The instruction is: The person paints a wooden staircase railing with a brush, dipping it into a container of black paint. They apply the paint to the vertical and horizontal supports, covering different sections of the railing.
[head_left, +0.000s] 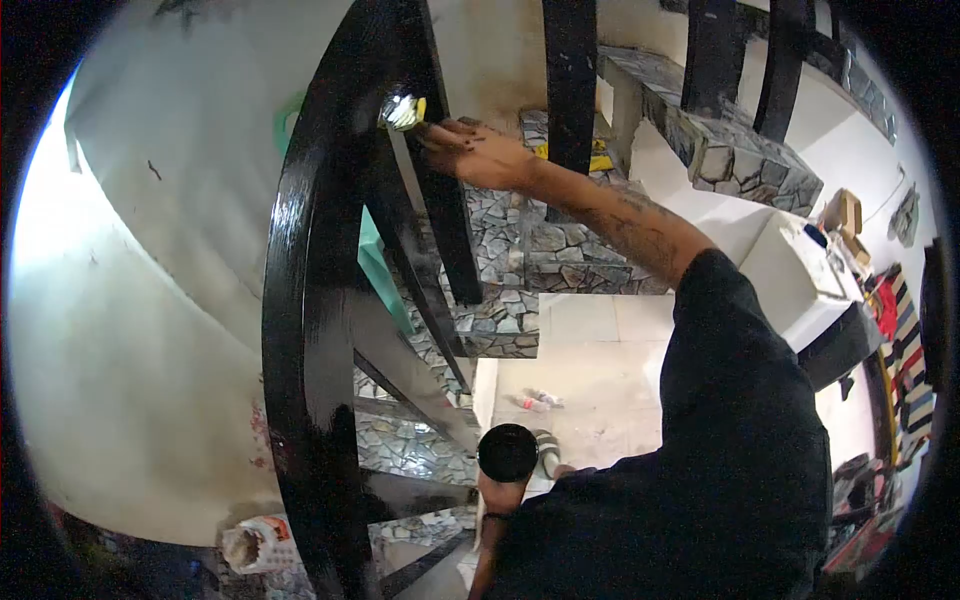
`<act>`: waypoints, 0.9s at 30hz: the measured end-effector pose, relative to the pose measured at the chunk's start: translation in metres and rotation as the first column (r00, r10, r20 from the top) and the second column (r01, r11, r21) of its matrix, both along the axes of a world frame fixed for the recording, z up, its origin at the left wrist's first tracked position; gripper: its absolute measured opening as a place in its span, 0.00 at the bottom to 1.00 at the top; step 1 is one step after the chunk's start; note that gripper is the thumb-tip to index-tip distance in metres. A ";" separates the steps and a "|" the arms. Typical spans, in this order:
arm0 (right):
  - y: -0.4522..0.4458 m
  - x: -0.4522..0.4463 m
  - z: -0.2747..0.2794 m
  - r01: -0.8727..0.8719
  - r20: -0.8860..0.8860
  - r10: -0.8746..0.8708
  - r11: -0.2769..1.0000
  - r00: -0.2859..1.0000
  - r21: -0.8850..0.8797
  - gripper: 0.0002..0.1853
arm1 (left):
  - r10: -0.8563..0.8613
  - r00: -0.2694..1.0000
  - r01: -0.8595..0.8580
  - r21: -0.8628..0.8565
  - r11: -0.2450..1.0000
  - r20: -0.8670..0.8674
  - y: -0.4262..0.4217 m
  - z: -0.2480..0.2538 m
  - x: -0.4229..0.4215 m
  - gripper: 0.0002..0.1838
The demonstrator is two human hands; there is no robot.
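**Both hands at a dark stair railing: brush in the right, round container in the left**

View from the head camera, looking down along a curved, glossy dark handrail. The right arm, with tattoos on the forearm, reaches across to the upper part of the railing. The right hand has its fingers closed in a narrow grip on a small brush, which shows a yellow part and a bright, shiny area. The brush lies at the handrail, near the top of the dark balusters; whether its tip touches the surface cannot be told. Dark smudges mark the right hand.

The left hand, lower in the view, holds a round container from below, its open mouth facing the camera and its interior black. The left fingers are wrapped around it, though partly hidden by it. The container is well apart from the brush.

Surroundings: steps faced with irregular stone lie beyond the balusters, with a yellow item on them. A green object shows between the railing members. A plastic bottle lies on the pale floor, and a patterned sack sits at lower left.
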State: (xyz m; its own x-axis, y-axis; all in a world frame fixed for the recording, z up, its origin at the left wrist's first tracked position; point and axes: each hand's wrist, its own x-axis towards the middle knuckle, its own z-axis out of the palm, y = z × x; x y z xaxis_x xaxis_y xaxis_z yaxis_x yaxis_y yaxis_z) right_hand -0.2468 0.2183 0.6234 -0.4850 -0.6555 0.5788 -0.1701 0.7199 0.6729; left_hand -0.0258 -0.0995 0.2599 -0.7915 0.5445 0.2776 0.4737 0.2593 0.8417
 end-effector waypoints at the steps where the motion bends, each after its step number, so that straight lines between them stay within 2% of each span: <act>1: 0.000 0.000 0.000 0.017 0.029 -0.018 1.000 0.999 0.013 0.18 | -0.013 1.000 0.013 -0.022 1.000 0.012 -0.001 -0.003 0.000 0.31; 2: -0.001 0.001 -0.001 0.034 0.061 -0.036 0.999 0.998 0.027 0.17 | -0.026 0.999 0.027 -0.047 0.999 0.024 -0.004 -0.021 -0.002 0.31; 3: 0.002 -0.003 -0.003 0.017 0.038 -0.018 0.999 0.999 0.035 0.17 | -0.055 0.971 0.036 0.089 0.995 0.232 -0.001 -0.026 -0.002 0.30; 5: 0.014 -0.017 -0.005 -0.014 -0.005 0.015 0.998 1.000 0.057 0.16 | -0.142 0.796 -0.105 0.365 0.925 0.589 0.005 -0.035 -0.002 0.28; 6: 0.018 -0.025 -0.005 0.041 0.050 -0.040 0.999 0.998 -0.017 0.15 | -0.039 0.894 -0.066 0.217 0.974 0.447 0.005 -0.017 0.001 0.27; 7: 0.019 -0.029 0.000 0.009 0.014 -0.009 0.999 1.000 -0.038 0.14 | 0.036 0.962 -0.055 0.063 0.996 0.272 0.007 -0.006 0.001 0.26; 9: 0.022 -0.035 0.007 -0.054 -0.054 0.050 0.996 0.997 -0.076 0.14 | -0.014 0.998 0.018 -0.058 0.998 0.063 0.007 -0.016 -0.004 0.24; 10: 0.028 -0.048 -0.001 -0.130 -0.195 0.112 0.988 0.975 -0.082 0.13 | -0.035 0.999 0.036 -0.099 0.994 0.018 0.008 -0.018 -0.005 0.24; 11: 0.034 -0.061 -0.006 -0.138 -0.167 0.122 0.987 0.978 -0.083 0.13 | -0.057 0.998 0.052 -0.138 0.989 -0.028 0.009 -0.020 -0.006 0.24; 12: 0.033 -0.066 -0.004 -0.147 -0.141 0.135 0.986 0.981 -0.084 0.14 | -0.061 0.998 0.057 -0.154 0.986 -0.018 0.010 -0.021 -0.006 0.24; 14: 0.010 -0.029 0.016 -0.026 -0.072 0.021 0.997 0.997 -0.076 0.16 | -0.062 0.996 0.049 -0.181 0.982 -0.063 0.012 -0.025 -0.007 0.23; 16: 0.014 -0.039 0.014 -0.128 -0.122 0.113 0.984 0.986 -0.124 0.17 | -0.061 0.983 0.025 -0.200 0.979 -0.175 0.013 -0.029 -0.006 0.22; 17: 0.018 -0.042 0.014 -0.179 -0.152 0.156 0.973 0.976 -0.144 0.18 | -0.053 0.985 0.021 -0.191 0.981 -0.165 0.013 -0.031 -0.005 0.22; 21: 0.022 -0.039 0.014 -0.154 -0.097 0.148 0.986 0.984 -0.062 0.19 | -0.047 0.991 0.020 -0.211 0.977 -0.124 0.011 -0.030 -0.005 0.24; 22: 0.023 -0.040 0.014 -0.181 -0.166 0.173 0.983 0.971 -0.036 0.19 | -0.054 0.990 0.020 -0.246 0.969 -0.133 0.009 -0.032 -0.006 0.25; 25: 0.021 -0.046 0.020 -0.095 -0.210 0.059 0.982 0.976 -0.165 0.19 | -0.089 0.980 0.019 -0.357 0.934 -0.180 0.008 -0.029 -0.009 0.27; 26: 0.024 -0.046 0.025 -0.168 -0.225 0.127 0.970 0.966 -0.175 0.18 | -0.098 0.977 0.018 -0.386 0.922 -0.188 0.008 -0.027 -0.010 0.27; 27: 0.024 -0.048 0.024 -0.170 -0.242 0.123 0.969 0.962 -0.181 0.18 | -0.096 0.980 0.021 -0.395 0.919 -0.172 0.009 -0.028 -0.011 0.28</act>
